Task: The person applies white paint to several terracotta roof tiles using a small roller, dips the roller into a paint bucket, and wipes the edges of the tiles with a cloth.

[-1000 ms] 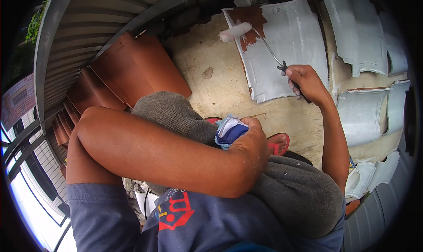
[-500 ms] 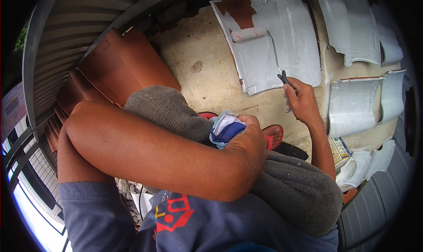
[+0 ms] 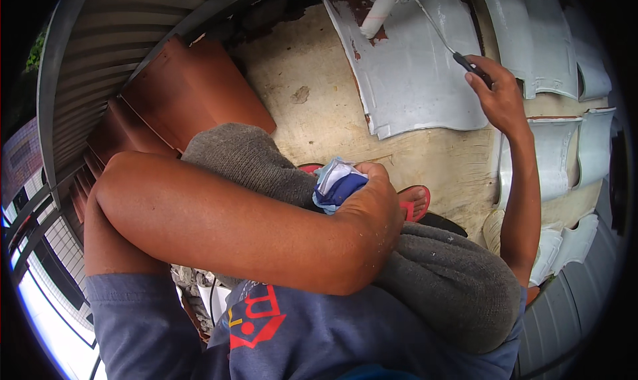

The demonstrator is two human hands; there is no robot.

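Observation:
My right hand (image 3: 498,93) grips the black handle of a paint roller (image 3: 380,12), its wire frame reaching up and left. The white roller sleeve rests at the far left part of a curved roof tile (image 3: 425,67), which is mostly coated in light grey paint. Reddish-brown clay still shows near the sleeve and along the left edge. Over my lap, my left hand (image 3: 372,197) is closed around a crumpled blue and white cloth (image 3: 337,184), with its fingers partly hidden behind the wrist.
Unpainted reddish-brown tiles (image 3: 199,91) stand at the left beside a slatted metal gate (image 3: 133,27). Several grey-painted tiles (image 3: 531,41) lie along the right on a pale board (image 3: 286,61). My foot in a red flip-flop (image 3: 415,204) is near the middle.
My right hand has moved up and to the right with the roller. The sleeve has shifted to the tile's far left part and turned steeper, leaving less bare clay. My left hand stays nearly still.

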